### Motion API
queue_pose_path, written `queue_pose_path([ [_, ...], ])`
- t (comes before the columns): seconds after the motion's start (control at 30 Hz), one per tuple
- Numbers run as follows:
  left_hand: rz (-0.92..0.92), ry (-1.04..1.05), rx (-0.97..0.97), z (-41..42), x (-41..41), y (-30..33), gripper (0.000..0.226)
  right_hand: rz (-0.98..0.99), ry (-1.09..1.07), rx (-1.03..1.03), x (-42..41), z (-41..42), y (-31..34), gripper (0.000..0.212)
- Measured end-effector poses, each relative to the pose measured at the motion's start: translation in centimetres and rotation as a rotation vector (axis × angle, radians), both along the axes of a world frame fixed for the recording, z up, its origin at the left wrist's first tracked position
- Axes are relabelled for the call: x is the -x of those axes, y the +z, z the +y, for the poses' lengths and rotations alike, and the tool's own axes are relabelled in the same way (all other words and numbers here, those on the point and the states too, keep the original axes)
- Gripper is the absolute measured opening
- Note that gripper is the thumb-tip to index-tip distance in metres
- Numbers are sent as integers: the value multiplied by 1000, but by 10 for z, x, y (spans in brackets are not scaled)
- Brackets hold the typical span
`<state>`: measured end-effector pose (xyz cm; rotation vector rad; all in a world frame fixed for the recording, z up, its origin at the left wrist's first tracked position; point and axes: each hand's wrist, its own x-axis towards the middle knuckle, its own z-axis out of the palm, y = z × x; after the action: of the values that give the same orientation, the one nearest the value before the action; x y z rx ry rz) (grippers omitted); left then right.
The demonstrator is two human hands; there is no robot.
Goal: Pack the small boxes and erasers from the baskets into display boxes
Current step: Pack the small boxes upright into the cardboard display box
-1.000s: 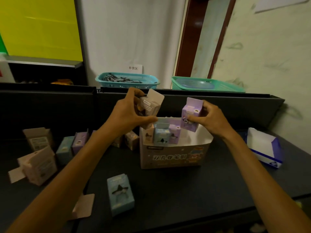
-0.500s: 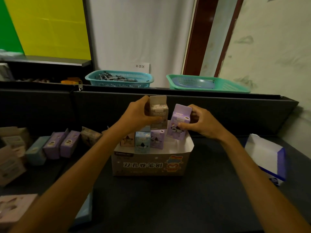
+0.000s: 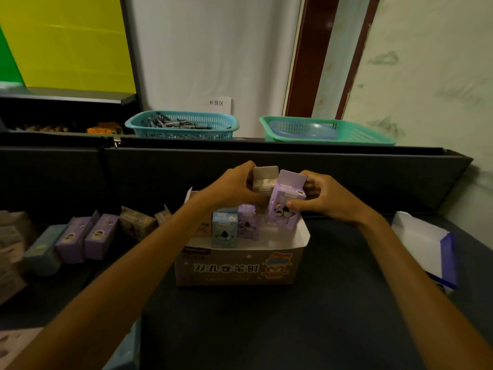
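Mid-packing: left hand (image 3: 234, 186) grips a beige box (image 3: 264, 180), right hand (image 3: 324, 197) a purple box (image 3: 284, 201), both over the display box (image 3: 240, 265) at 12 o'clock, next needing lowering into free slots.

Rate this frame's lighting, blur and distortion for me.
Head view: dim, and the black table swallows detail; wide-angle bending bows the door frame; both hands, left and right, and the display box read fairly sharp; small boxes at the left edge smear soft.
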<state>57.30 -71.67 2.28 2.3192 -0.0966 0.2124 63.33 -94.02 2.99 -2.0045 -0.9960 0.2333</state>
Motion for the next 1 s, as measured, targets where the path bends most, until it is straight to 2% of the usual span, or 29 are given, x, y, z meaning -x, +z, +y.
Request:
queue_pose_path([
  [0.2,-79,-37,-30,-7,0,-1,48,-17,-19,13,1,-1,-2,47],
  [0.5,-71,-38,96,-7,-1,-9,48,-21,-44,26,4,-3,-2,46],
  [0.77,-121,-55,-116,-13,-4,-16,52,-28,-42,23,8,-4,-2,52],
  [1.0,-127,-40,-300,-17,-14,-22,45,-66,-59,44,9,-6,-5,48],
])
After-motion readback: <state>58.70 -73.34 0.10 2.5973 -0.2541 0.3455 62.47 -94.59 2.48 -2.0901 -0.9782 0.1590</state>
